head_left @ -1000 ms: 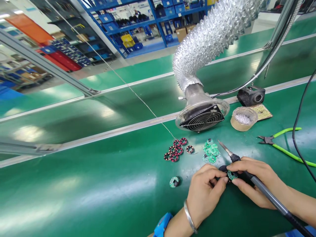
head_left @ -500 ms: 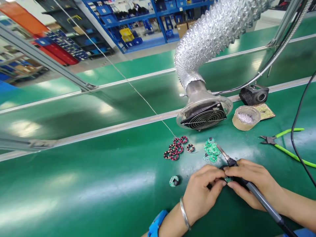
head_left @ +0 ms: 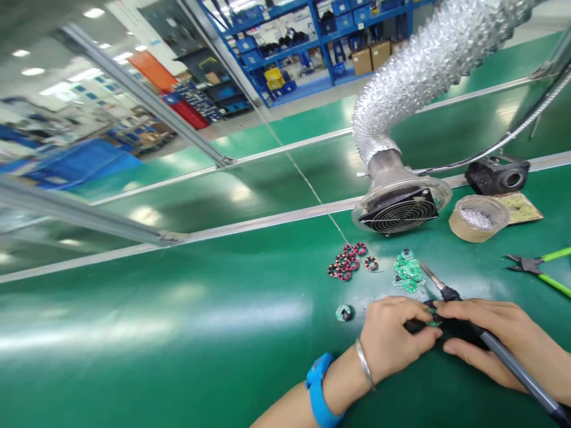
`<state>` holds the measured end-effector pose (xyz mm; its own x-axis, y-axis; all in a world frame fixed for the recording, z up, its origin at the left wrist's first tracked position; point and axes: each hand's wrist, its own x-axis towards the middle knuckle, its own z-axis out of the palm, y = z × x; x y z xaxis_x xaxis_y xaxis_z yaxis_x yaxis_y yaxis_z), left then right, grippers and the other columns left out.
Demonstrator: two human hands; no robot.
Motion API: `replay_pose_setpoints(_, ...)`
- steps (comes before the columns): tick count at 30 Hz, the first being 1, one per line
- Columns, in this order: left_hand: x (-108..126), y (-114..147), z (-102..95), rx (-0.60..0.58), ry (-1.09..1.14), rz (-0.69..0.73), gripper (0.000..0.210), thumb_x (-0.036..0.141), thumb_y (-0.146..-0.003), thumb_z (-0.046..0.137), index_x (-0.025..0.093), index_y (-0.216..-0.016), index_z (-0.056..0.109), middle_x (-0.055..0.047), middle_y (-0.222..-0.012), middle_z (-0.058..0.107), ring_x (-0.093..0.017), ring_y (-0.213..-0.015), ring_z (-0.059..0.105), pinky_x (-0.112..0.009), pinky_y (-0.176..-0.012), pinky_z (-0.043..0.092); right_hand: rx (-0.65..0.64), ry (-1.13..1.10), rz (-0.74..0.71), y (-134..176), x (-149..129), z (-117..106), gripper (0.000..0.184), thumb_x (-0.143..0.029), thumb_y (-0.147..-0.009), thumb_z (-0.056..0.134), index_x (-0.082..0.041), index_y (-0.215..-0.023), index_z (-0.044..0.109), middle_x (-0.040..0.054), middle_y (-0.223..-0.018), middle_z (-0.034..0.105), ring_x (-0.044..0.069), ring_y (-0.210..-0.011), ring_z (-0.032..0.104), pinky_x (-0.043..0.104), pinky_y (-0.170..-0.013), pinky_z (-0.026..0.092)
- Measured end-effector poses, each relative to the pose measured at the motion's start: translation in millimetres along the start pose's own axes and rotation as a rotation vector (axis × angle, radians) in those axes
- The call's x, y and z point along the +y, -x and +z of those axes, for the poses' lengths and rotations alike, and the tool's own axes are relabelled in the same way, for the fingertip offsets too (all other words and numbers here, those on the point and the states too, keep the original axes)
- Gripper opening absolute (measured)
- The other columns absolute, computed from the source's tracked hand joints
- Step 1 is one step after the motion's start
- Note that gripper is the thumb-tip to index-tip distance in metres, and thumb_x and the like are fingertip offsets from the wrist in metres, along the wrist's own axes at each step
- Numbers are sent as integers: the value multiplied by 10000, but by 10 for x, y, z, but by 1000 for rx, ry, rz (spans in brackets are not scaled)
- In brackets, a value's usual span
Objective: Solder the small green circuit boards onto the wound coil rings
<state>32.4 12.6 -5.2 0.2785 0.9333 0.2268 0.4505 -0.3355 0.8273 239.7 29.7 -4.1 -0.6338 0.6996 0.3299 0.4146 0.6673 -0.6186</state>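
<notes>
My left hand [head_left: 395, 333] is closed, pinching a small round green circuit board [head_left: 433, 324] with dark parts on it between thumb and fingertips. Across my right hand [head_left: 504, 333] lies a soldering iron [head_left: 513, 361], gripped with its metal tip pointing up and left, away from the board. My right index fingertip rests at the board's upper edge, while the right thumb stands apart below. Just beyond the hands is a pile of green circuit boards [head_left: 408, 272]. One round board assembly [head_left: 343, 313] sits alone left of my left hand. The held board is partly hidden by fingers.
Red and copper ring coils [head_left: 344, 263] lie behind the lone board, a thin wire running up from them. A fume extractor [head_left: 399, 211] hangs over the green table. To the right are a tub of silvery bits [head_left: 478, 219], a yellow sponge [head_left: 520, 208] and green-handled cutters [head_left: 530, 264].
The view has swung left, so everything sits further right. My right thumb has come away from the board, which my left hand keeps pinching. The iron stays in my right hand.
</notes>
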Motion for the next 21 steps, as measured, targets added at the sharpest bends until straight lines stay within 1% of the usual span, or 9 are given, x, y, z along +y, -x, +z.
replay_pose_setpoints(2,60,-4,-124,-11,140,-131,156,146,-632,838,159,-737,724,-40,-799,769,-147,-641,708,-204,-603,566,5,46,-23,28,28,6,308,-189,-908,539,-228,-1213,542,63,-1063,714,186,-917,706,254,-789,581)
replay_pose_setpoints(5,173,123,-484,-61,144,-155,162,163,-624,842,174,-739,728,-36,-839,770,-141,-664,707,-202,-620,564,51,71,-41,69,92,60,303,-167,-913,491,-230,-1202,557,62,-1050,719,192,-896,713,258,-776,587)
replay_pose_setpoints(7,176,287,-791,-71,3,-164,113,155,-687,791,199,-769,726,-21,-857,766,-147,-742,714,-211,-665,564,83,70,-39,92,125,118,318,-168,-912,495,-240,-1216,557,46,-1054,719,187,-873,716,251,-763,588)
replay_pose_setpoints(8,136,380,-941,-45,-95,-195,105,143,-711,761,209,-781,720,-12,-859,762,-135,-723,706,-212,-656,562,93,69,-36,99,134,148,325,-168,-913,496,-243,-1223,556,40,-1057,718,187,-868,715,252,-760,588)
replay_pose_setpoints(11,-123,634,-1274,97,-346,-324,86,147,-752,693,211,-809,694,-23,-905,751,-118,-631,673,-241,-625,569,97,82,-28,96,137,213,322,-157,-917,475,-242,-1215,562,35,-1044,717,187,-847,712,264,-742,587)
replay_pose_setpoints(13,-319,740,-1349,94,-384,-383,64,157,-760,662,200,-806,672,-34,-916,741,-113,-594,656,-253,-611,571,97,95,-36,81,132,226,317,-146,-921,458,-239,-1205,563,32,-1031,717,181,-833,711,264,-727,585)
replay_pose_setpoints(16,-473,756,-1295,65,-398,-418,91,171,-770,635,195,-854,610,-19,-823,710,-122,-601,644,-259,-615,563,113,89,-59,63,140,217,316,-140,-922,456,-235,-1207,556,28,-1011,720,167,-808,710,250,-708,580)
replay_pose_setpoints(18,-478,682,-1230,29,-453,-405,246,197,-736,683,198,-953,567,1,-776,671,-141,-630,639,-267,-613,555,120,80,-63,72,164,209,320,-139,-919,467,-237,-1210,558,24,-1003,722,161,-798,711,242,-703,579)
replay_pose_setpoints(21,-473,537,-1145,-62,-563,-274,576,338,-631,812,199,-1109,523,-31,-910,650,-187,-749,655,-301,-658,562,107,86,-58,119,224,217,335,-144,-910,487,-248,-1219,564,23,-1013,723,170,-814,716,248,-720,589)
